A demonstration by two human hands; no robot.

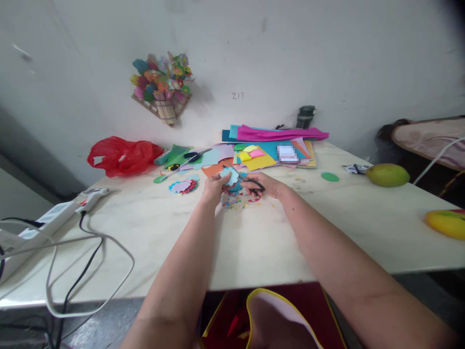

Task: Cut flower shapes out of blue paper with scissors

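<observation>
The left hand pinches a light-blue scalloped piece between thumb and fingers above the bench, while the right hand is closed around the black handles of the scissors, whose blades point leftward at the piece's edge. Small multicolored scraps lie on the bench below both hands. A stack of scalloped pieces rests left of the left hand, and a green oval lies to the right of the right hand.
</observation>
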